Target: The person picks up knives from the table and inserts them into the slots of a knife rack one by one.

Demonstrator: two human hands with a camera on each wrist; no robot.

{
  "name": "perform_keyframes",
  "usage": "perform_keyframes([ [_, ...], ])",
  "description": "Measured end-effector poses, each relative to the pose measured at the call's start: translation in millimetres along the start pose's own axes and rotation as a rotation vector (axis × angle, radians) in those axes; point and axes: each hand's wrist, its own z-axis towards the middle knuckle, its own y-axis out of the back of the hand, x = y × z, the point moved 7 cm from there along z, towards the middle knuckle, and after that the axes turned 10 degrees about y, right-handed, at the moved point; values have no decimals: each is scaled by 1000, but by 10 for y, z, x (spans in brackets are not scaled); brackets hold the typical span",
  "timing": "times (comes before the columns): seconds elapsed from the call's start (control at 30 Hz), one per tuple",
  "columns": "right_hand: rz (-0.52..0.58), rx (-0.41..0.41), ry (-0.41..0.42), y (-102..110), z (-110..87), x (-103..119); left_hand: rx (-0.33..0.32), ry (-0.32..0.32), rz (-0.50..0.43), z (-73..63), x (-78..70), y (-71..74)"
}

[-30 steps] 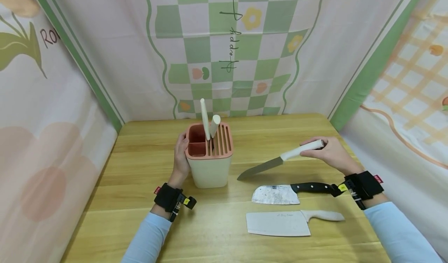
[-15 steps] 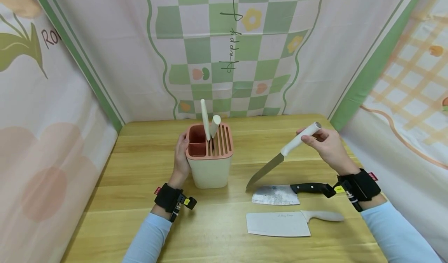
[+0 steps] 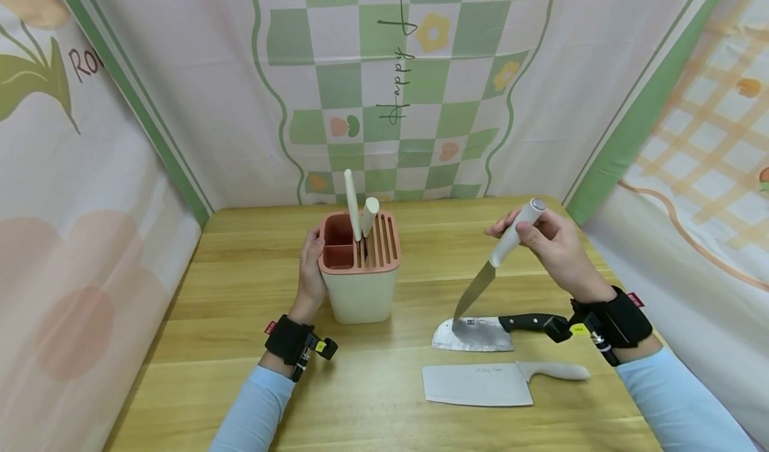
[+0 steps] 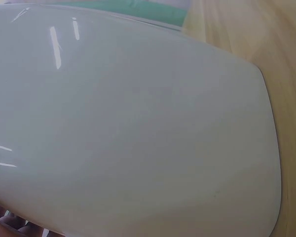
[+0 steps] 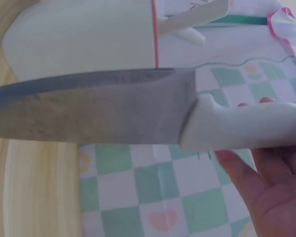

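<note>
My right hand [image 3: 559,248] grips the white handle of a chef's knife [image 3: 474,290], its blade slanting down to the left above the table. In the right wrist view the blade [image 5: 98,108] lies across the frame, fingers and thumb at the handle [image 5: 256,123]. My left hand [image 3: 310,272] holds the left side of a cream knife block [image 3: 362,298] with a pink slotted top. Two white-handled tools [image 3: 352,205] stand in its slots. The block's wall [image 4: 138,118] fills most of the left wrist view; only bits of that hand show there.
Below the held knife, a black-handled cleaver [image 3: 474,335] lies flat on the wooden table [image 3: 228,345]. A white-handled cleaver [image 3: 477,385] lies nearer the front. Printed fabric [image 3: 396,91] hangs behind and at both sides.
The right hand has tilted the chef's knife more upright. Its blade tip has swung right, now above the black-handled cleaver in the head view. The left hand and block have stayed still.
</note>
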Motion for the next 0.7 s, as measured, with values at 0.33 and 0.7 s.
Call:
perform_keyframes([
  [0.33, 321, -13, 157, -202, 200, 226, 10, -12, -15, 1, -7, -12],
  [0.7, 322, -116, 222, -317, 535, 485, 6, -9, -5, -4, -5, 7],
])
